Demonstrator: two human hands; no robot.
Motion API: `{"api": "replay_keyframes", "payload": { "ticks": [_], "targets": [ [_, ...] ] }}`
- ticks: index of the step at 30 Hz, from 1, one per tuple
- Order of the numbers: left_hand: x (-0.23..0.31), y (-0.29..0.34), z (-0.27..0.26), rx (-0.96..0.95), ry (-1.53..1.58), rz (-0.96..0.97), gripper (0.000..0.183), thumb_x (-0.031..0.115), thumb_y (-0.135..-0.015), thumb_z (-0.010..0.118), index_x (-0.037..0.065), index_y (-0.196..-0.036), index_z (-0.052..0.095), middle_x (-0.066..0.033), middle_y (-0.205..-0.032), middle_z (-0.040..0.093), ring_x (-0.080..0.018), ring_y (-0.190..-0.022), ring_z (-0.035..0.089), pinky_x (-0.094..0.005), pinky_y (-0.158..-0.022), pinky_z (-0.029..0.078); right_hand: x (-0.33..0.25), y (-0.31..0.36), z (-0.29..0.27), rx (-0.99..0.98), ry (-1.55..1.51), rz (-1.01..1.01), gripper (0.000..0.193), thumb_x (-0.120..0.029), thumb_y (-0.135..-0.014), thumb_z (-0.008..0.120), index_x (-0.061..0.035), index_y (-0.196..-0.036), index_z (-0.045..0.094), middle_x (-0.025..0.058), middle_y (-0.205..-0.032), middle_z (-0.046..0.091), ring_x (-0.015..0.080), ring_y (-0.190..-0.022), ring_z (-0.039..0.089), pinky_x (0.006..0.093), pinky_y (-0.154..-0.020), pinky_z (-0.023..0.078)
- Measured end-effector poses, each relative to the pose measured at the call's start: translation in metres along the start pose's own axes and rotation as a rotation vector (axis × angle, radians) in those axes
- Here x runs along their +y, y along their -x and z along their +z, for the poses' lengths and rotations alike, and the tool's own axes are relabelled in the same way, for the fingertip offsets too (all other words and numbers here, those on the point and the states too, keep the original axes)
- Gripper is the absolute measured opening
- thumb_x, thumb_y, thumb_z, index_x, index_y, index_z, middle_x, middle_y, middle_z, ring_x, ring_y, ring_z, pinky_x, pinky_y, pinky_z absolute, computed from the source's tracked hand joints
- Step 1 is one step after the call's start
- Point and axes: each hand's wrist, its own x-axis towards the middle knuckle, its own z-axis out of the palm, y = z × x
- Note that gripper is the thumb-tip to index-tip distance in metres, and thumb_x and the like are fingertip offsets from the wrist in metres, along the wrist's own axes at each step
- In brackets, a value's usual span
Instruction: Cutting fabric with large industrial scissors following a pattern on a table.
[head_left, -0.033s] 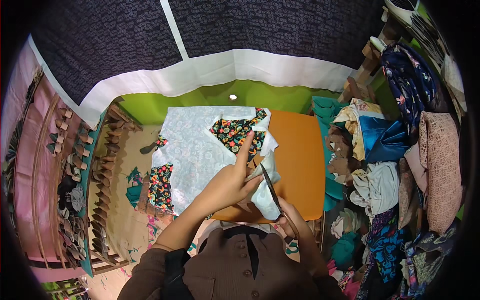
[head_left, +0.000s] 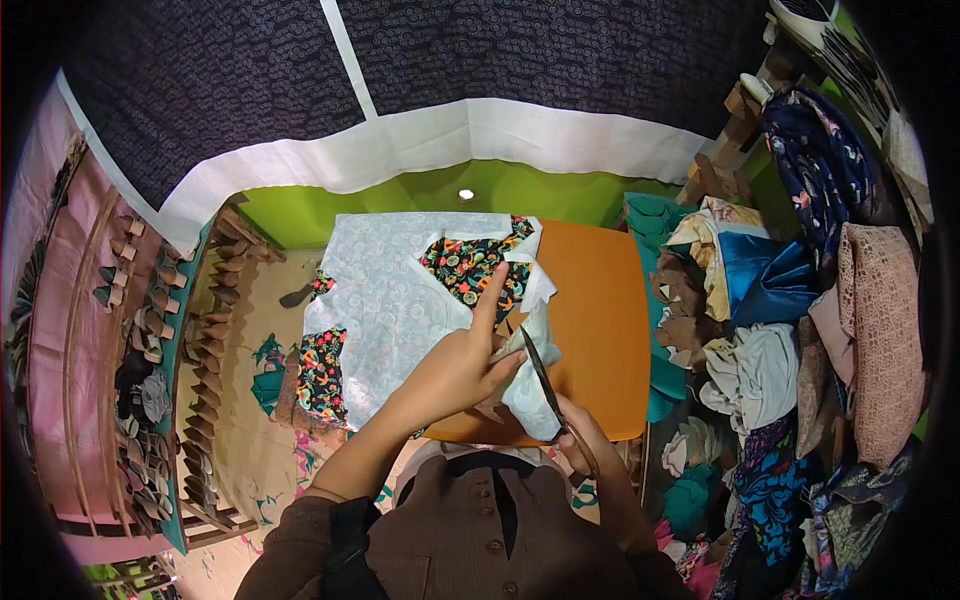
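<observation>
A piece of fabric [head_left: 375,290] lies on the orange tabletop [head_left: 610,310], its pale backing mostly upward. Its black, flowered side shows at the folded far corner and along the left edge. My left hand [head_left: 455,365] rests on it, index finger stretched over the flowered part. Between the thumb and the other fingers it pinches a loose pale flap [head_left: 530,395] of this fabric. My right hand [head_left: 580,432] grips dark metal scissors [head_left: 541,375] near the table's front edge. The blades point away from me, against the flap; how far they part cannot be made out.
Wooden racks with rows of shoe lasts [head_left: 207,375] stand at the left. Heaped cloths [head_left: 755,370] fill the right side, beside teal material [head_left: 655,230] at the table edge. A dark patterned cloth [head_left: 530,60] hangs beyond the table. Coloured scraps [head_left: 268,375] lie on the floor.
</observation>
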Motion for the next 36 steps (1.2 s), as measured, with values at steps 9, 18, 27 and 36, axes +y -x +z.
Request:
{"api": "replay_keyframes", "payload": {
  "ticks": [9,18,27,36],
  "targets": [
    [-0.002,-0.001,-0.004,-0.008,0.054,-0.051,0.083,0.012,-0.077,0.056,0.005,-0.133,-0.005,-0.0209,-0.063,0.057,-0.0374,-0.06,0.056,-0.0391,-0.055,0.042,-0.009,0.0,0.001,-0.055,-0.072,0.197,0.098,-0.079,-0.06,0.041,0.0055,-0.111,0.045,0.0039,-0.089,0.052,0.0091,-0.08,0.048,0.022,-0.066,0.04],
    [-0.007,-0.001,-0.018,0.006,0.226,-0.128,0.076,0.003,-0.077,0.058,0.013,-0.134,0.009,-0.0085,-0.082,0.06,-0.0086,-0.063,0.053,-0.0216,-0.054,0.041,-0.003,0.003,-0.005,-0.004,-0.111,0.162,0.088,-0.074,-0.06,0.05,0.003,-0.102,0.048,0.0,-0.078,0.049,0.0051,-0.068,0.045,0.0178,-0.059,0.037],
    [-0.003,0.0,-0.015,0.072,0.184,-0.131,0.079,0.003,-0.077,0.059,0.012,-0.134,0.007,-0.0112,-0.077,0.061,-0.011,-0.066,0.055,-0.0237,-0.058,0.043,0.002,0.005,-0.01,-0.059,-0.092,0.167,0.077,-0.068,-0.064,0.054,0.0008,-0.098,0.045,0.0039,-0.071,0.045,0.0102,-0.068,0.043,0.023,-0.06,0.037],
    [-0.005,0.002,-0.015,0.09,0.156,-0.106,0.08,0.003,-0.076,0.06,0.012,-0.134,0.006,-0.0096,-0.072,0.059,-0.0107,-0.061,0.053,-0.0235,-0.057,0.042,-0.001,0.002,-0.014,-0.143,0.001,0.203,0.075,-0.067,-0.069,0.05,0.0003,-0.102,0.043,0.0063,-0.073,0.047,0.0125,-0.067,0.044,0.0264,-0.063,0.04]
  ]
}}
